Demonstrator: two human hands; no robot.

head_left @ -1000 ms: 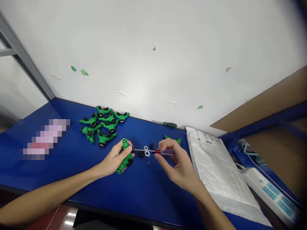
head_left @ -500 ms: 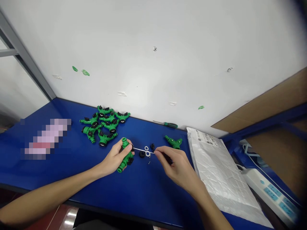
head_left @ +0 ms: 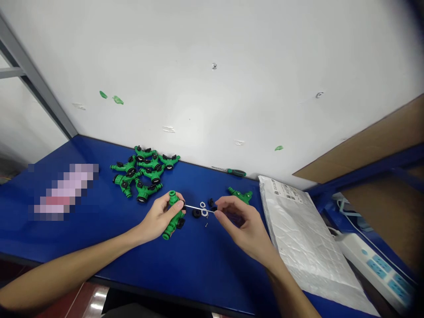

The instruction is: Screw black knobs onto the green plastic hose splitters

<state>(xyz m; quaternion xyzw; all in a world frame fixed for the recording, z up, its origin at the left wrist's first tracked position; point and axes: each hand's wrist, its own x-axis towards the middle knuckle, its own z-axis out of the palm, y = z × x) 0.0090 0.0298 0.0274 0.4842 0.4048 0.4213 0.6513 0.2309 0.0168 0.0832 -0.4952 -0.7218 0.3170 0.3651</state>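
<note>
My left hand (head_left: 164,217) is wrapped round a green Y-shaped hose splitter (head_left: 169,229) with black valve levers, thumb pressed on its side. From the splitter's black part a thin screwdriver (head_left: 199,208) runs to my right hand (head_left: 243,225), its tip at that part. The fingers of my right hand curl loosely round the screwdriver's handle end, which they mostly hide. Between the hands, on the table, lie two white rings (head_left: 204,212), a black round cap (head_left: 196,213), a small black part (head_left: 211,202) and a tiny screw (head_left: 206,225).
Several green splitters (head_left: 148,191) are grouped at the left back of the blue table (head_left: 185,274). Another splitter (head_left: 243,195) lies beyond my right hand. A green-handled screwdriver (head_left: 236,172) rests by the wall. At right are a white padded mailer (head_left: 304,238) and a power strip (head_left: 374,265).
The fingers of my right hand have loosened and spread a little around the screwdriver's handle. My left hand and the splitter have hardly moved.
</note>
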